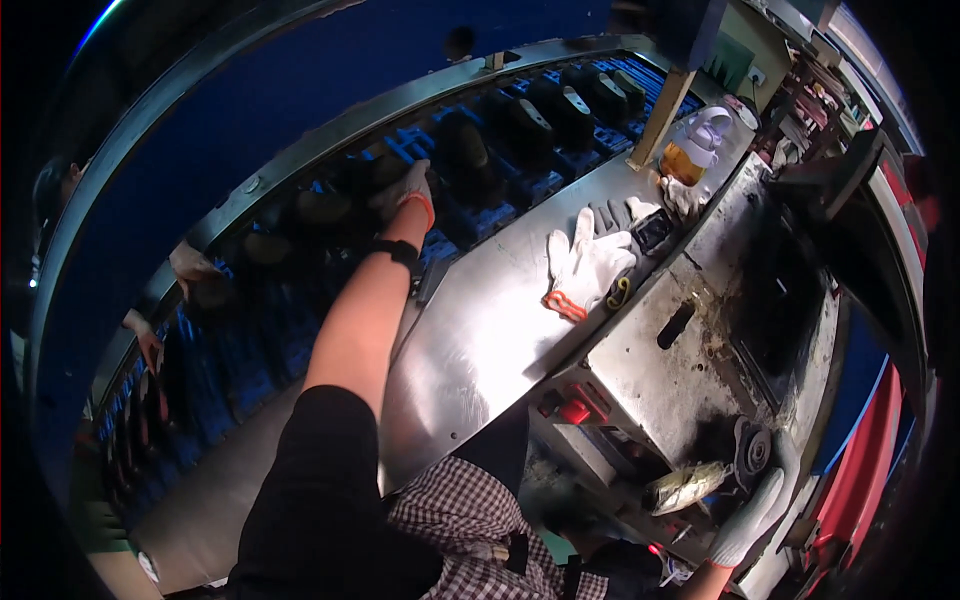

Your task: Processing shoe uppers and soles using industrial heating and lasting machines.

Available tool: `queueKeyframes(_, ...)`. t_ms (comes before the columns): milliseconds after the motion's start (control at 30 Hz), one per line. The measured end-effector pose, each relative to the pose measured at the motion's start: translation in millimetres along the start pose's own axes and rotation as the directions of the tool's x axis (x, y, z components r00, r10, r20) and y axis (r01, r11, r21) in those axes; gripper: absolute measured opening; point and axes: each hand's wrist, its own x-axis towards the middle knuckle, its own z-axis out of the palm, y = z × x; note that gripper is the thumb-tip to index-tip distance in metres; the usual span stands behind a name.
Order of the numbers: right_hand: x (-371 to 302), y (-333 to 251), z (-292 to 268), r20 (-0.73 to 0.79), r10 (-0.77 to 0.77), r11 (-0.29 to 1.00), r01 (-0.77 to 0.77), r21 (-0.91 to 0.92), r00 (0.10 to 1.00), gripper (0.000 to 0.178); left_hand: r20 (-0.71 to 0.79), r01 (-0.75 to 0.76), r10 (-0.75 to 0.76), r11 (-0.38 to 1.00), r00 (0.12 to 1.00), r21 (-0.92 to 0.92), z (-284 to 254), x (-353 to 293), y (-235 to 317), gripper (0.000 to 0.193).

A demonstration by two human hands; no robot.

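My left arm reaches over the conveyor, and my left hand (405,193), in a pale glove with an orange cuff, is closed at a dark shoe-shaped piece (362,180). Shadow hides much of that piece and some fingertips. At the lower right, my right hand (752,515), gloved as well, lies with its fingers stretched out along the side of the worn machine (650,370). Beside it are a dark round wheel (752,450) and a yellowish wrapped bundle (688,487). Several dark shoe-shaped pieces, some with pale oval tops (534,114), stand on the blue-slatted conveyor (495,215).
White gloves (585,262) and a small black box-like object (653,230) lie on the metal ledge (450,380). Farther along stands a jug of amber liquid (685,155) by a post (662,120). Across the conveyor, other people's hands (190,265) reach in.
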Motion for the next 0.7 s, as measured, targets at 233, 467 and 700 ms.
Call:
queueKeyframes(233, -2, 0, -15, 0.027, -0.018, 0.998, 0.019, -0.052, 0.999, 0.049, 0.63, 0.241, 0.19, 0.811, 0.753, -0.533, -18, 55, -25, 0.019)
queueKeyframes(467, 23, -21, 3, -0.018, -0.242, 0.97, 0.241, -0.015, 0.97, 0.029, 0.958, 0.639, -0.057, 0.756, 0.282, -0.143, -159, -121, -19, 0.057)
queueKeyframes(700, 60, -110, 3, 0.526, -0.099, 0.866, -0.187, 0.464, 0.845, 0.06, 0.982, 0.567, 0.066, 0.822, -0.179, 0.048, -175, -257, -22, 0.083)
